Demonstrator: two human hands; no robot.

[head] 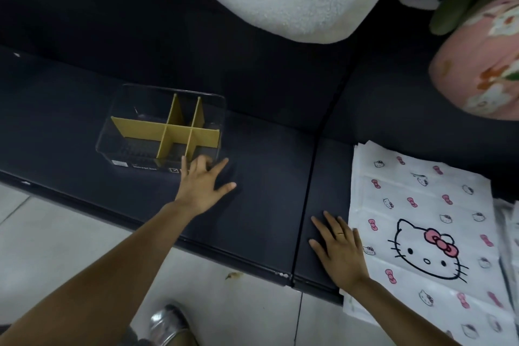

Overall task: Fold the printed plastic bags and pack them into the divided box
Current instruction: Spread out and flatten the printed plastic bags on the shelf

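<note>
Dark, matte and low, the worktop (266,177) is running from the left edge toward the right, with a seam dividing it into two panels, and a pale tiled floor (70,247) is showing along its near side. A clear divided box (161,132) is sitting on the left panel, its tan cardboard partitions (168,132) forming compartments that all appear empty. The left hand (200,184) is reaching to the box's near right corner with fingers spread and extended, gripping nothing; whether the fingertips are touching the wall cannot be told. The right hand (338,251) is lying flat and released on the right panel, just beside the left edge of the printed plastic bags (427,233). The bags are lying as a flat, unfolded stack well apart from the box, with the stack's near edge overhanging the worktop. The stack's long axis is running from near to far, tilted slightly leftward at the far end, and the large cat-face print is reading upright from the near side. Judged from this layout, folding is not yet started. Thin film is likely to slide, so a pull on the top bag could drag the overhanging stack onto the floor. A push on the light box could skid it away or unseat the partitions.
</note>
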